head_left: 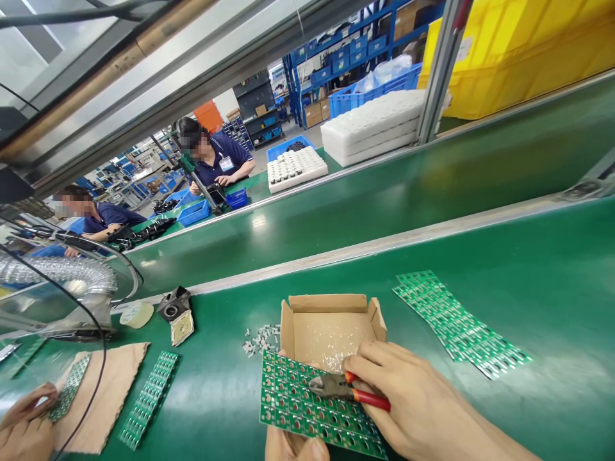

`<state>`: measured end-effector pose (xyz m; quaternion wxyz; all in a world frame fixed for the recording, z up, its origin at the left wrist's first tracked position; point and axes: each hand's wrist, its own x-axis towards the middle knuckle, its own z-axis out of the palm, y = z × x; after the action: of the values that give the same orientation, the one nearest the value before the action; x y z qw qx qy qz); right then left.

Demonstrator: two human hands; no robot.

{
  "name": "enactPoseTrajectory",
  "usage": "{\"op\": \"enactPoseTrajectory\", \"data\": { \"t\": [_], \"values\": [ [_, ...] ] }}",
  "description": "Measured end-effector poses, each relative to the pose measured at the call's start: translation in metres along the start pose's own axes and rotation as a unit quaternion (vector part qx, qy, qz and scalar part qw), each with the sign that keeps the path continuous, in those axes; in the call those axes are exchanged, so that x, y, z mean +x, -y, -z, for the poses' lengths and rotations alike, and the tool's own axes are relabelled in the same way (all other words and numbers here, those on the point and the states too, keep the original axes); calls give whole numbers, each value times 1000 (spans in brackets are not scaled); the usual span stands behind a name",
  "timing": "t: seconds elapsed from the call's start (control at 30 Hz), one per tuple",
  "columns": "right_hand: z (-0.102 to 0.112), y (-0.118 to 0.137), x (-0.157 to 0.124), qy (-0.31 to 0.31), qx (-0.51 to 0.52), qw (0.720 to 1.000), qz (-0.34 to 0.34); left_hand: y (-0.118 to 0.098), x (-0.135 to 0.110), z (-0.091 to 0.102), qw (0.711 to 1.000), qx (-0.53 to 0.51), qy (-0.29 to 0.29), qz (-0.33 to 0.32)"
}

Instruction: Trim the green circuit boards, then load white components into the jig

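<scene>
A green circuit board panel [288,400] with rows of round holes is tilted up in front of me. My left hand [293,446] grips its lower edge from below, thumb at the front. My right hand [384,384] is closed round red-handled side cutters [331,386], whose jaws lie over the face of the panel; whether they are cutting a lead cannot be told. Just behind the panel stands a shallow cardboard box [329,304] with small shiny clippings on its bottom. Small grey-white parts [262,339] lie in a loose pile left of the box.
More circuit board panels [456,317] lie overlapped at the right, another panel [148,397] at the left. A co-worker's hands [29,410] hold a board on a brown cloth [110,384]. A soldering stand [175,307] and a metal-rail divider [336,253] sit further back. Two people work beyond.
</scene>
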<state>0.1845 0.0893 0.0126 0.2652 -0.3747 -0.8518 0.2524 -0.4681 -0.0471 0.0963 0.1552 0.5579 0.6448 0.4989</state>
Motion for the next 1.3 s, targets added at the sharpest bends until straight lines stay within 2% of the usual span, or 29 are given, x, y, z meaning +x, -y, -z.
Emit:
{"op": "enactPoseTrajectory", "data": {
  "t": [0.17,0.33,0.47,0.63,0.8,0.9,1.0,1.1,1.2,1.3],
  "values": [
    [-4,-1,0,18,3,1000,0,-5,1,1,1000,2,-7,20],
    [-5,-1,-1,15,5,1000,2,-15,-17,-9,999,8,23,37],
    [-6,-1,-2,10,1,1000,14,-20,-21,-17,1000,-20,-10,14],
    [-5,1,-3,26,7,1000,-4,-24,-23,-21,1000,-23,-6,15],
    [-1,2,-1,-11,8,1000,2,-26,-36,-26,999,-19,-19,32],
    [1,3,0,-18,20,999,22,-34,-41,-39,998,-27,-27,41],
    [2,3,0,-19,32,999,25,-57,-46,-67,993,-87,-39,75],
    [3,3,0,-27,35,999,27,-92,-58,-112,975,-185,-43,119],
    [1,4,0,-50,31,998,36,-126,-78,-180,960,-242,-17,136],
    [-2,5,-1,-74,32,996,45,-150,-106,-273,942,-284,48,170]
  ]
}}
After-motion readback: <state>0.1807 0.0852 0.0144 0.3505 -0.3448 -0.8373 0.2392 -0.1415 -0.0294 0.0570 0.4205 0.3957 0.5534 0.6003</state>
